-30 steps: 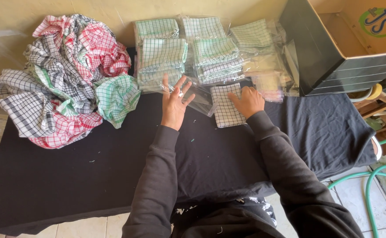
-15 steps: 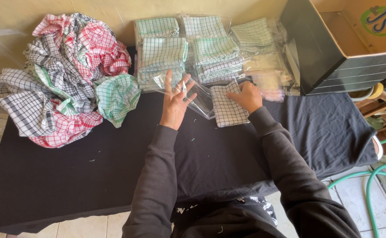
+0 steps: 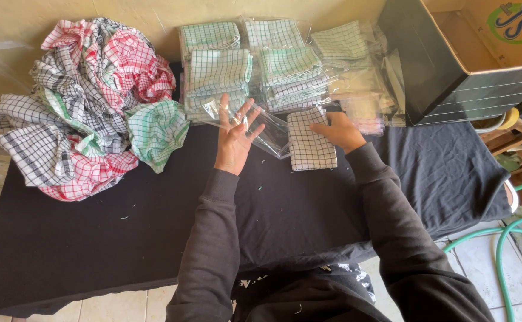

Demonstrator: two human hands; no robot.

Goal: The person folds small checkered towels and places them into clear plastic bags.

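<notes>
Cloth (image 3: pixel 312 141), folded, soft and light at centre frame; right hand (image 3: pixel 337 130) presses its edge, left hand (image 3: pixel 235 138) spreads a slippery bag (image 3: pixel 271 132).

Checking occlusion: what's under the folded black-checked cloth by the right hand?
The folded cloth lies on the black table cover, its left edge beside a clear plastic bag. Whether anything lies beneath it is hidden.

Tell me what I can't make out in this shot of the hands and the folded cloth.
Head view only:
- Clear bag mouth: glare hides whether it is open.
- Folded checked cloth top edge: covered by the right hand.
- Cardboard box contents: cut off by the frame edge.
- Left hand palm: faces away.
</notes>
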